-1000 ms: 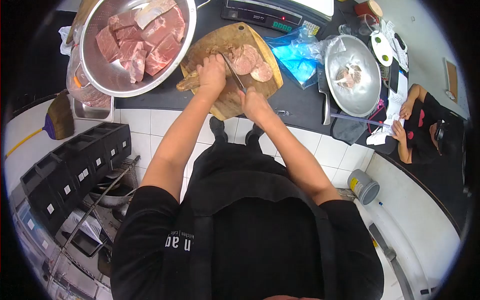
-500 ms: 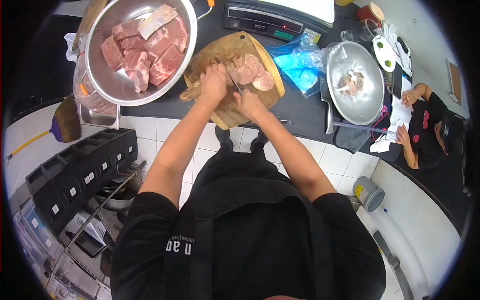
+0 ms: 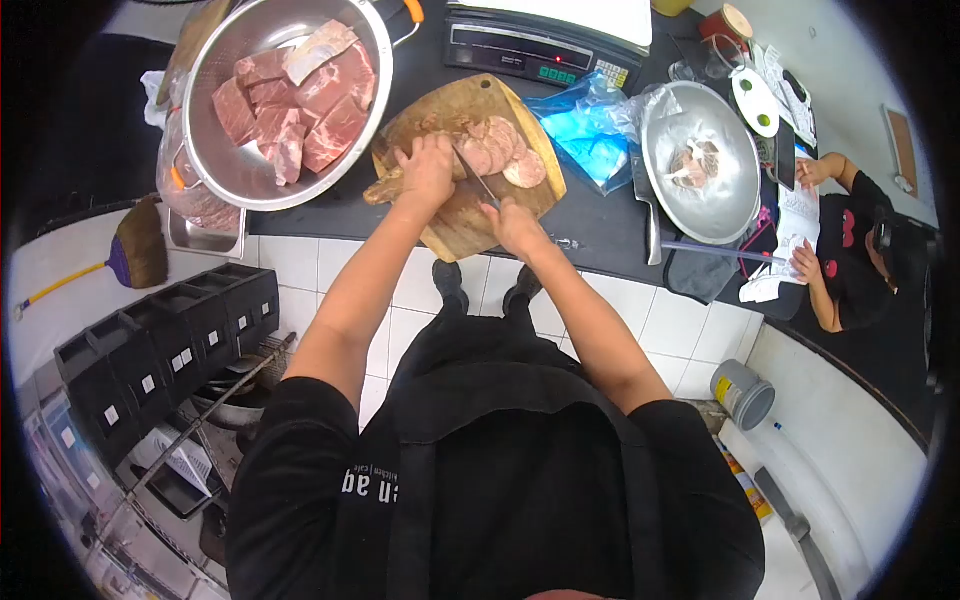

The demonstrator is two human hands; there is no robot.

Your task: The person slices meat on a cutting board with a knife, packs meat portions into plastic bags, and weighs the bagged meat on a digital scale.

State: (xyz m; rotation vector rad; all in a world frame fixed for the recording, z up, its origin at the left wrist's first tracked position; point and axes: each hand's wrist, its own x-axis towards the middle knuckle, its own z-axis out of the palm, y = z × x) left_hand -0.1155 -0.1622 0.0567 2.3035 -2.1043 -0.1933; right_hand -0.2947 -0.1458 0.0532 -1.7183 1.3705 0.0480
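Observation:
My right hand [image 3: 515, 227] is closed round the handle of a knife [image 3: 476, 176], whose blade points up and left over the wooden cutting board [image 3: 465, 225]. Beside the blade, my left hand [image 3: 428, 169] presses on a browned piece of meat [image 3: 384, 188], its fingers bent over the meat's right part. Several round pale-pink slices [image 3: 500, 148] lie overlapping on the board, right of the blade. The meat under my left palm is hidden.
A steel colander [image 3: 205, 160] of raw meat chunks stands left, a scale [image 3: 540, 50] behind. Right are a blue plastic bag [image 3: 590, 135], a metal bowl [image 3: 735, 185] and a second knife [image 3: 653, 225]. At far right another person's hands [image 3: 806, 262] rest by papers.
The camera view has shifted slightly. My right hand has moved a little right and down with the knife, while my left hand stays on the meat.

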